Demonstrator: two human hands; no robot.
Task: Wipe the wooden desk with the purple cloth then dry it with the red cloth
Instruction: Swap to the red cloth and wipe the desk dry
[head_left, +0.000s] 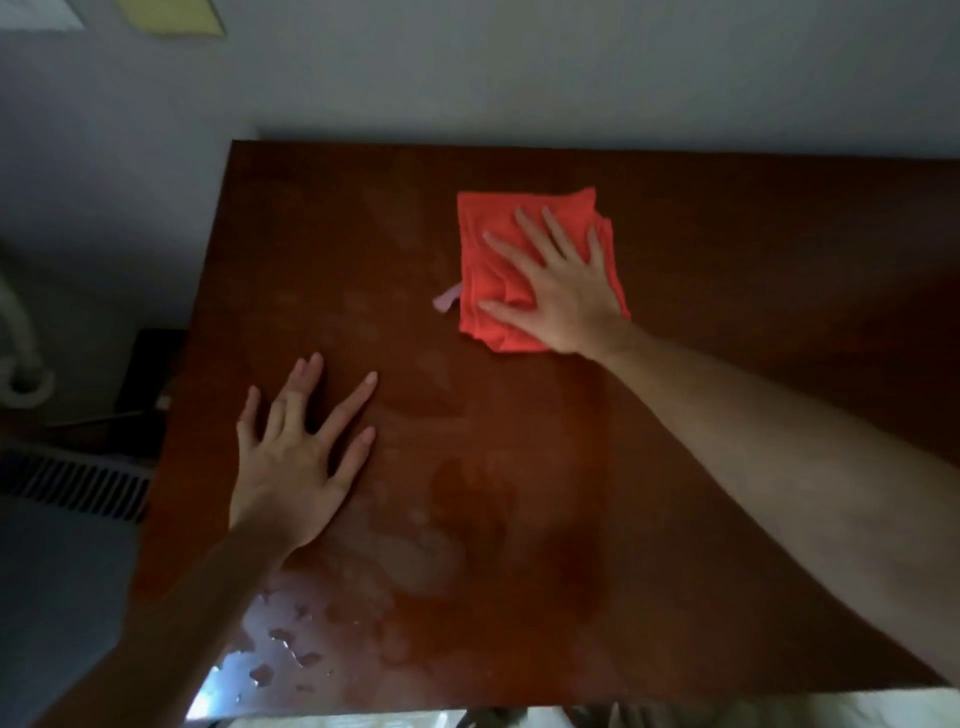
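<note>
Near edge of bench (675, 597): wet sheen and broken droplets (280, 639) at the near-left corner, glare off them. Faint smeared streaks run from there up toward mid-bench.

Left hand (291, 462): flat on the wood, palm down, left of centre, nearer the left edge than the right. Fingers straight and spread, holding nothing. Forearm comes in from the near-left corner. Well apart from the cloth, which lies beyond it and to the right.

Right hand (561, 291): further out, past mid-bench, closer to the far edge than the near. Palm down on the red cloth (488, 244), fingers straight and splayed, pressing it to the surface, not gripping. Forearm crosses in from the near-right.

Red cloth: folded roughly square, lying flat on the bench under the rt hand. Hand covers its near-right part; far-left part of the cloth shows beyond the fingertips; the thumb lies across its near portion. Layered folds visible at its right side.

Small pale purplish bit (448, 299) pokes out at the cloth's left edge, touching it. Too small and blurred to say what it is.

Far edge of bench meets a grey wall (519, 78). Yellow sheet (171, 15) on the wall, upper left. Off the left edge, a slatted vent (78, 488) low down.
</note>
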